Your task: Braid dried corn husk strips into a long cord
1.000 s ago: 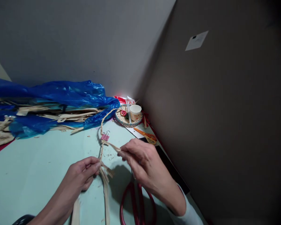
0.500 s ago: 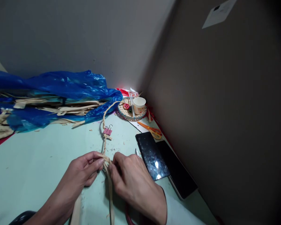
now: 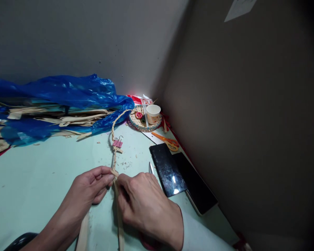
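blue plastic sheet [image 3: 68, 92] heaped at far left over a stack of pale dried strips [image 3: 60, 120]; it sits a touch higher in view than half a second ago, so my head has tipped, not the pile.

my left hand [image 3: 90, 190]: fingers closed, thumb and forefinger pinching the braid [image 3: 114, 158] at its working end. a second ago this hand pinched lower, with loose strands fanned out beside it; now they are gathered in.

the braid runs away from me across the pale green counter [image 3: 42, 167], past a pink binder clip [image 3: 117, 143] clamped on it, curving toward a small woven tray [image 3: 136, 124].

my right hand [image 3: 143, 205]: a second ago it was raised, pulling one strand out to the side. now it has come down tight against the left, fingers closed on the loose strips [image 3: 119, 216] just below the pinch. i judge one crossing just got laid in.

further right: paper cup [image 3: 153, 113] with a printed pattern too small to read, orange scissors [image 3: 167, 141], two dark phones [image 3: 181, 174], a blade tip [image 3: 151, 168] beside them. paper label [image 3: 239, 8] on the wall, writing unreadable.
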Demonstrator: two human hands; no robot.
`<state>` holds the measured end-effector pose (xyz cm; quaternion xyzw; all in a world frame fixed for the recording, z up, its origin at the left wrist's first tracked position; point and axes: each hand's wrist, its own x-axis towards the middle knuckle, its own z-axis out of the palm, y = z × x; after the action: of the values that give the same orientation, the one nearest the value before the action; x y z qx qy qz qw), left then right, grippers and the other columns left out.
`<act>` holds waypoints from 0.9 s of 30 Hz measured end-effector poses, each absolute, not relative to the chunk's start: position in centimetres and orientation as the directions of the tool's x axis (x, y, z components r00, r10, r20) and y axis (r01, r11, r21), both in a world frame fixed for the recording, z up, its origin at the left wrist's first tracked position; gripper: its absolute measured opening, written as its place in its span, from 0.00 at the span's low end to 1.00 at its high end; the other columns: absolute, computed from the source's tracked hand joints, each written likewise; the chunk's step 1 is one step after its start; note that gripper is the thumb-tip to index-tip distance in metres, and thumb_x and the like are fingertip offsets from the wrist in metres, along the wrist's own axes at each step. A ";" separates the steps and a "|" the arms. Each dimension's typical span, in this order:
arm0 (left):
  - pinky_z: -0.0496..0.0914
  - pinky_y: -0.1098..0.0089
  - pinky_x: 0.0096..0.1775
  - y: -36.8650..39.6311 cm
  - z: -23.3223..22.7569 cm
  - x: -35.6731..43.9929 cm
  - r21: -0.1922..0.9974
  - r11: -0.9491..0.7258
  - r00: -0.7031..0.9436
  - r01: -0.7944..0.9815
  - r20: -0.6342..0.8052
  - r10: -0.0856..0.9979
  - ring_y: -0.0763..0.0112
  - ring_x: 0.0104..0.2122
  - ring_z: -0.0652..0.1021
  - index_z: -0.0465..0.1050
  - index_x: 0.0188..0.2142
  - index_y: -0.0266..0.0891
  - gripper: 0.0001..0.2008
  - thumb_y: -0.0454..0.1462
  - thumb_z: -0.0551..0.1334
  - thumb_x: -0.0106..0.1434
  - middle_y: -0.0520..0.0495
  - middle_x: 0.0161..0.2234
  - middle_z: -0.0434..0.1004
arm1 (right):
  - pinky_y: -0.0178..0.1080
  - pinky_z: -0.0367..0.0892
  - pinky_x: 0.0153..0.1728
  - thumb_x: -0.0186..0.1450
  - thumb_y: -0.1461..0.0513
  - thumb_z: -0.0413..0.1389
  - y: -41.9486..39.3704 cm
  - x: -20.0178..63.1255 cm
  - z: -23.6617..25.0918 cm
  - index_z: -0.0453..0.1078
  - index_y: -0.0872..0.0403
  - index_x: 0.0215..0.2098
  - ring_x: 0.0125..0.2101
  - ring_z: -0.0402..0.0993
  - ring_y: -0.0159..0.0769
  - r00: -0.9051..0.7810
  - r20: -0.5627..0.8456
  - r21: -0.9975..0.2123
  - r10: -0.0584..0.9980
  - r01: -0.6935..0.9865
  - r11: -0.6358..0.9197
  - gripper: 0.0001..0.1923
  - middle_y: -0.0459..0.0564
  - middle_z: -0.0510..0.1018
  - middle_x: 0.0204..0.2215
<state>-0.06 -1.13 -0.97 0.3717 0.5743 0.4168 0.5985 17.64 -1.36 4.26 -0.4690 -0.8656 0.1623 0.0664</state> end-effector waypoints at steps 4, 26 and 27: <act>0.42 0.78 0.21 -1.3 -0.2 0.6 0.919 0.385 -0.057 -0.082 -0.390 0.919 0.83 0.16 0.51 0.74 0.31 0.37 0.22 0.51 0.73 0.44 0.63 0.16 0.55 | 0.40 0.42 0.25 0.67 0.61 0.48 -1.3 17.5 4.2 0.69 0.51 0.38 0.21 0.64 0.36 -0.571 -0.047 -0.315 0.820 0.787 0.530 0.08 0.50 0.77 0.24; 0.47 0.78 0.22 -1.2 -0.7 0.3 0.926 0.369 -0.025 -0.084 -0.372 0.928 0.82 0.18 0.55 0.76 0.34 0.39 0.18 0.48 0.73 0.49 0.58 0.21 0.66 | 0.35 0.49 0.26 0.73 0.56 0.50 -0.4 17.4 4.3 0.75 0.54 0.34 0.24 0.69 0.32 -0.430 -0.004 -0.533 0.903 0.765 0.362 0.16 0.49 0.79 0.25; 0.46 0.78 0.22 -1.2 -0.7 0.3 0.926 0.372 -0.020 -0.070 -0.374 0.927 0.82 0.18 0.54 0.75 0.34 0.39 0.19 0.48 0.73 0.50 0.60 0.19 0.63 | 0.35 0.49 0.26 0.72 0.56 0.50 -0.4 17.3 4.3 0.76 0.53 0.35 0.24 0.69 0.32 -0.427 0.002 -0.542 0.904 0.760 0.360 0.15 0.49 0.80 0.25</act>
<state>0.25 -1.17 -0.65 0.3709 0.5776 0.4203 0.5935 17.35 -0.41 4.33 -0.5134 -0.8104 0.2379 0.1518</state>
